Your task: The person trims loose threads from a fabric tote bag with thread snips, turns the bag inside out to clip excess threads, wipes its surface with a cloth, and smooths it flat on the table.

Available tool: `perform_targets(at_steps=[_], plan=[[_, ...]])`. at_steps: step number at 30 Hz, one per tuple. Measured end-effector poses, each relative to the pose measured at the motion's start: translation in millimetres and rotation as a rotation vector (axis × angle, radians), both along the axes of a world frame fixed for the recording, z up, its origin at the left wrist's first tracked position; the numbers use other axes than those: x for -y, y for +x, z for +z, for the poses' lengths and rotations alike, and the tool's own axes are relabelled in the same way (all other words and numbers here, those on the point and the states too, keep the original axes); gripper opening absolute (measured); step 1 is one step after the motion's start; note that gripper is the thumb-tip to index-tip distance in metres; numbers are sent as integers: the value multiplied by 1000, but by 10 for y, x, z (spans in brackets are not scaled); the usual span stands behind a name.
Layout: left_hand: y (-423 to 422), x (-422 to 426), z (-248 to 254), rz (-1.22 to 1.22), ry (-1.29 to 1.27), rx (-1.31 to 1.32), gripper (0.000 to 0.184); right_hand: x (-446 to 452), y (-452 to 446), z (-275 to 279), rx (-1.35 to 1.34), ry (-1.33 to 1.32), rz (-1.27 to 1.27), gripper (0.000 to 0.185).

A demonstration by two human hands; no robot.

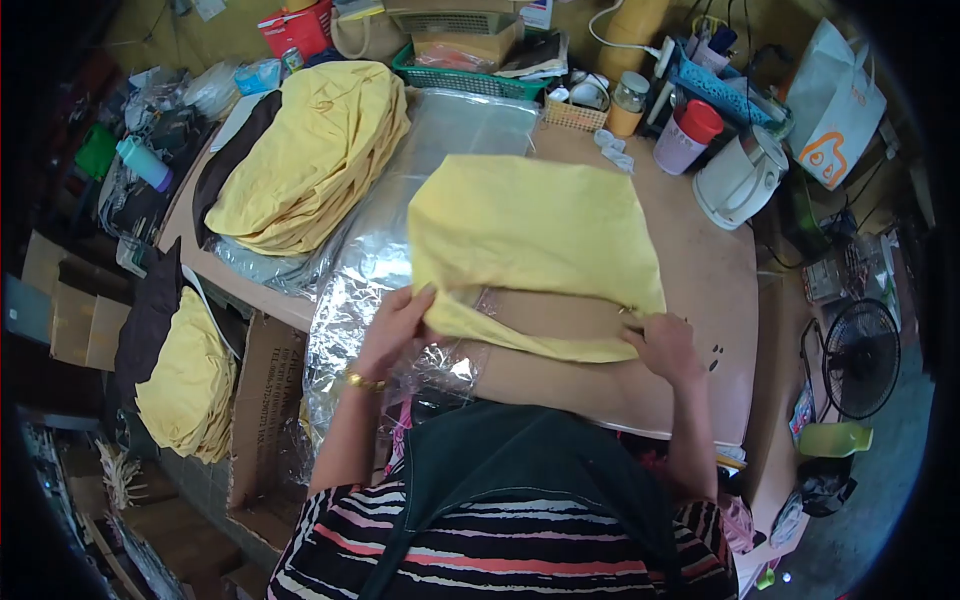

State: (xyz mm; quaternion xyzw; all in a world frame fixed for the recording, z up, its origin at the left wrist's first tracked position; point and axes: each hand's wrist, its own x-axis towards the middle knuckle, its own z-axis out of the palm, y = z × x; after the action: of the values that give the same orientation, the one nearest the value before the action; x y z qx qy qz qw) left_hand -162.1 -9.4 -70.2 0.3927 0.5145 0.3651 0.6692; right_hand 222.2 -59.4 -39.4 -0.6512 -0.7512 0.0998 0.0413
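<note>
A yellow cloth piece [530,225] lies spread over the table, with a narrow strip along its near side and a gap between strip and main part. My left hand [398,325] pinches its near left corner, and a gold bracelet circles that wrist. At the near right corner, my right hand [665,343] grips the cloth edge. Clear plastic sheets [375,260] lie under and left of the cloth. A pile of folded yellow cloth [310,150] with a dark piece rests at the table's back left.
A kettle [740,178], a red-lidded container [688,138] and a jar [628,103] stand at the back right. Behind the plastic is a green basket [470,82]. A cardboard box [265,410] and another yellow pile [188,385] are at left; a fan [862,358] is at right.
</note>
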Motion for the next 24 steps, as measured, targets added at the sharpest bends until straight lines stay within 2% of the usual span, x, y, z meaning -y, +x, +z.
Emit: perform_targets(at_steps=[1, 2, 4, 6, 8, 9, 10, 11, 13, 14, 16, 19, 24], plan=[[-195, 9, 164, -252, 77, -392, 28, 103, 65, 153, 35, -151, 46, 26], [-363, -13, 342, -502, 168, -781, 29, 140, 142, 271, 34, -149, 30, 26], [-650, 0, 485, -288, 39, -734, 28, 179, 297, 419, -661, -472, -92, 21], [-826, -247, 419, -19, 451, -645, 27, -34, 541, 138, -974, -28, -155, 28], [-592, -576, 465, 31, 641, -572, 29, -500, 458, 233, -735, 267, -269, 31], [-508, -786, 355, -5, 721, -624, 33, -794, 495, 104, -711, 354, -211, 36], [-422, -993, 188, -42, 797, -677, 39, -1079, 524, -88, -799, 357, -223, 38], [-315, -1185, 76, -74, 758, -530, 39, -1276, 521, -227, -888, 351, -237, 40], [-132, -1377, 34, -105, 707, -391, 38, -1511, 351, -199, -1115, 211, -290, 31], [-83, -1428, 22, -112, 634, -351, 33, -1585, 357, -203, -1119, 204, -293, 31], [-43, -1493, -48, -117, 549, -317, 30, -1648, 373, -257, -940, 145, -328, 20], [-27, -1473, -171, 19, 507, -294, 25, -1634, 383, -402, -951, 203, -448, 11], [-51, -1485, -205, 26, 399, -440, 20, -1610, 454, -652, -876, 298, -410, 13]])
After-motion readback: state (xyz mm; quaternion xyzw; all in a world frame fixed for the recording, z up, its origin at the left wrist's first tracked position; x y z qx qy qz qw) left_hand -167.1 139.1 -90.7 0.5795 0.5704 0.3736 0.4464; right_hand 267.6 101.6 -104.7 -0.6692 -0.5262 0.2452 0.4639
